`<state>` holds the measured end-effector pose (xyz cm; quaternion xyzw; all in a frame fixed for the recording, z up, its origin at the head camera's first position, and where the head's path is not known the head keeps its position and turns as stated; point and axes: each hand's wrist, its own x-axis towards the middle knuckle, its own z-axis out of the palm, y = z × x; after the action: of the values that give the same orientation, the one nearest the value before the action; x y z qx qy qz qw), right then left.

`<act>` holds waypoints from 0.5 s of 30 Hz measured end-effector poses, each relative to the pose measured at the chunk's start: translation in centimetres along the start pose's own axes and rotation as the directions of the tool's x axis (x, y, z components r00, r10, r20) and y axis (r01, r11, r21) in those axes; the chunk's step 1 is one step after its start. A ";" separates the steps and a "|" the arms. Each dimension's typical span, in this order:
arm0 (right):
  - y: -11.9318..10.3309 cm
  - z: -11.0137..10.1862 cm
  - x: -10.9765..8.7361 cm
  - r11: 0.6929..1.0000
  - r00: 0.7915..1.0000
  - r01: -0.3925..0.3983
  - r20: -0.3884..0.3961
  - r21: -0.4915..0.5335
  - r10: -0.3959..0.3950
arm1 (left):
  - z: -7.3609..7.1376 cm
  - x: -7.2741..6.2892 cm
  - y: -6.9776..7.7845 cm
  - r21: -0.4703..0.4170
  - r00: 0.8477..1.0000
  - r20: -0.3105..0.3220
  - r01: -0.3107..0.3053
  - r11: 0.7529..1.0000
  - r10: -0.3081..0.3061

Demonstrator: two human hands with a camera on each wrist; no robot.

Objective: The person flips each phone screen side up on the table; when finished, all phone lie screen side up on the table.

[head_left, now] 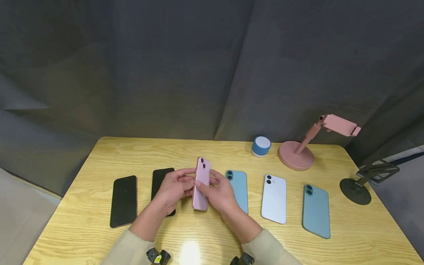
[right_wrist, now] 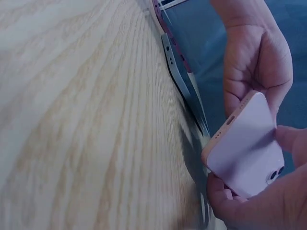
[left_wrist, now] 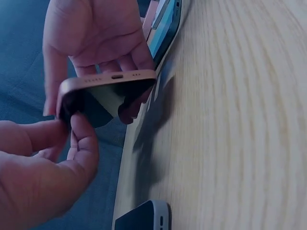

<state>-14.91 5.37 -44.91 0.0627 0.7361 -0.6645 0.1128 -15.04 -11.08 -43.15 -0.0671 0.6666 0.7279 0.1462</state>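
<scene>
A pink smartphone [head_left: 201,180] is raised above the middle of the table, its back with two lenses facing the head camera. My left hand [head_left: 173,188] pinches its left edge between thumb and fingers. On the other side my right hand [head_left: 221,193] grips the right edge, thumb lying on the back. The left wrist view catches the phone's dark screen [left_wrist: 100,103] and the charging port at its bottom end. Partly behind my left hand lies a black-screened phone [head_left: 162,176]; a light blue phone [head_left: 240,187] lies face down beside my right hand.
Another dark-screened phone [head_left: 123,201] lies at the left. To the right are a white phone [head_left: 274,198] and a teal phone [head_left: 316,211]. Behind them stand a blue-and-white cylinder [head_left: 261,146], a pink phone stand [head_left: 296,155] and a black stand [head_left: 355,191] near the table's right edge.
</scene>
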 end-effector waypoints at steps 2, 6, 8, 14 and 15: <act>0.0 0.0 -0.1 0.999 1.000 0.008 0.024 0.042 -0.009 | 0.0 0.1 -0.1 0.016 1.000 0.002 -0.009 1.000 0.009; 0.1 -0.1 -0.2 0.993 0.998 0.026 0.053 0.111 -0.032 | -0.1 0.2 -0.5 0.102 1.000 -0.014 -0.010 0.995 0.011; 0.1 -0.1 -0.4 0.990 0.997 0.040 0.060 0.139 -0.049 | -0.1 0.3 -0.7 0.149 1.000 -0.016 -0.002 0.989 0.005; -0.1 0.0 -0.8 0.963 0.987 0.087 0.112 0.254 -0.119 | 0.4 0.4 -1.1 0.240 1.000 -0.021 0.004 0.971 0.001; -0.2 0.1 -0.9 0.958 0.983 0.096 0.127 0.271 -0.134 | 0.5 0.4 -1.0 0.257 0.999 -0.034 0.003 0.966 0.005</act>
<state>-14.06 5.31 -44.52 -0.0141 0.6332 -0.7649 0.1175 -15.03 -10.50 -44.21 -0.0597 0.7576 0.6342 0.1420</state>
